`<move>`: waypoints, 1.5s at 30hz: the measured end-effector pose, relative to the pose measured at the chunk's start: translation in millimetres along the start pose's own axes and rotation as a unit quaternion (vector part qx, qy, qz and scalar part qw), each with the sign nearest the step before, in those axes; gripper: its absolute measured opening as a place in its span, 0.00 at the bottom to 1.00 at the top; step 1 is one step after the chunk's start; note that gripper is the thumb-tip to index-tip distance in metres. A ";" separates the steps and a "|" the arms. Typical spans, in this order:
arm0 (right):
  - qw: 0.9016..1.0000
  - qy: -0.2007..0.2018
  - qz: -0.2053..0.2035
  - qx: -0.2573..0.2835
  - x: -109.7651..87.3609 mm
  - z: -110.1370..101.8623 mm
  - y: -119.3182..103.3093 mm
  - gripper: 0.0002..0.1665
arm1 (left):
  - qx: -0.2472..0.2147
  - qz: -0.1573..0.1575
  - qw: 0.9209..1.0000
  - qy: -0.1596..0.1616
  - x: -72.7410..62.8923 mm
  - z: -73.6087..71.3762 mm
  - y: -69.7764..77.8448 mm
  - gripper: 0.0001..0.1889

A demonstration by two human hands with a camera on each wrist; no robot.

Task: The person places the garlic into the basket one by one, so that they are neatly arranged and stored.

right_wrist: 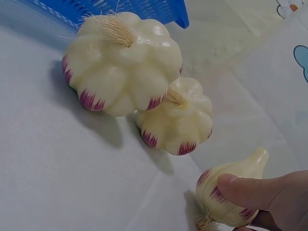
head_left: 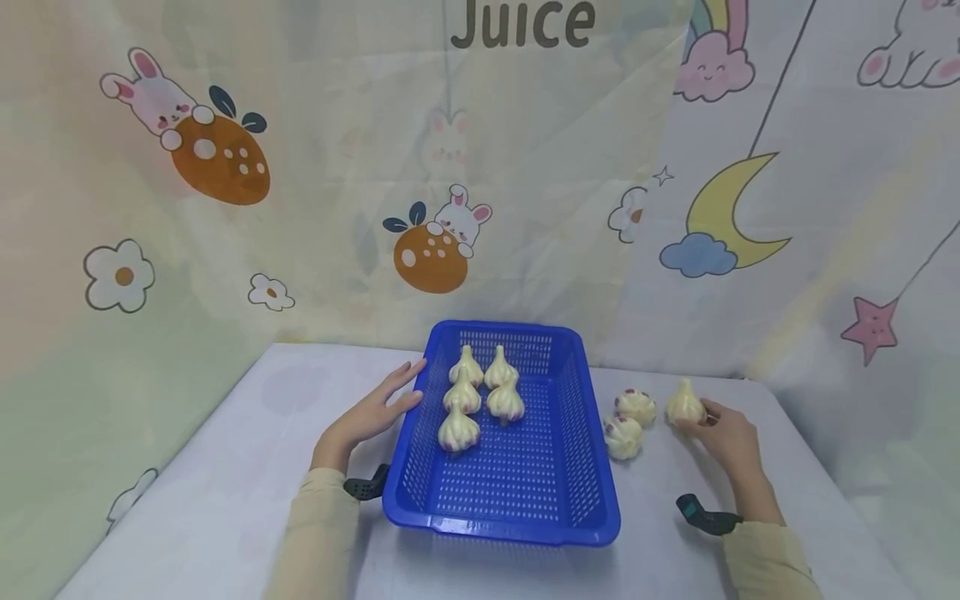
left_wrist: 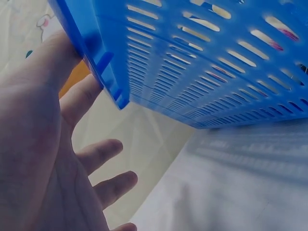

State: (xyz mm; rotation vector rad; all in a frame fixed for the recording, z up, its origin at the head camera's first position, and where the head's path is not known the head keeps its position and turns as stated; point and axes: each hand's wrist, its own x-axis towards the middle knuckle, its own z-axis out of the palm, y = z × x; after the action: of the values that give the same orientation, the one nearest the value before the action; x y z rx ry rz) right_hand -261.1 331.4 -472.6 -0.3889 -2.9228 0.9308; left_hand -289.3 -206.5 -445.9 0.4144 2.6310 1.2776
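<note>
My left hand point(head_left: 372, 414) touches the left rim of a blue plastic basket point(head_left: 525, 523) with its fingers extended. In the left wrist view, the thumb and a finger meet the rim while the other fingers stay spread. Several garlic bulbs point(head_left: 458, 432) stand in two columns in the basket's left half, stems up. To the right of the basket, my right hand point(head_left: 727, 435) pinches a garlic bulb point(right_wrist: 228, 190) between thumb and fingers. Left of that bulb, two more garlic bulbs point(head_left: 635, 406) lie on the table with their root ends showing.
The white-covered table point(head_left: 330, 567) runs back to a printed cloth backdrop point(head_left: 540, 208) with cartoon rabbits and flowers. Each wrist wears a dark camera mount, the left one point(head_left: 367, 485) close beside the basket's wall.
</note>
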 end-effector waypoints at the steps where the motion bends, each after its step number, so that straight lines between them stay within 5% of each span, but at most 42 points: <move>1: 1.000 0.000 0.000 0.000 -0.3 0.2 -0.2 0.49 | 0.002 -0.001 1.000 -0.001 -0.9 0.0 0.5 0.33; 13: 1.000 -0.006 0.016 0.006 -0.4 0.9 -0.1 0.49 | 0.015 -0.028 0.999 -0.010 -1.7 -0.6 1.2 0.34; 45: 0.999 0.025 0.021 0.028 -5.8 -9.0 -10.0 0.49 | 0.027 -0.037 0.999 -0.010 -2.8 -1.9 3.4 0.35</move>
State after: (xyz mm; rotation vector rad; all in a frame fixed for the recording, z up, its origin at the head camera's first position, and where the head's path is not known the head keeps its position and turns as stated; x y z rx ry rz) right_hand -256.6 327.2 -459.4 -0.4654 -2.8468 0.9906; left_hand -286.7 -206.8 -441.9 0.3316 2.6431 1.1758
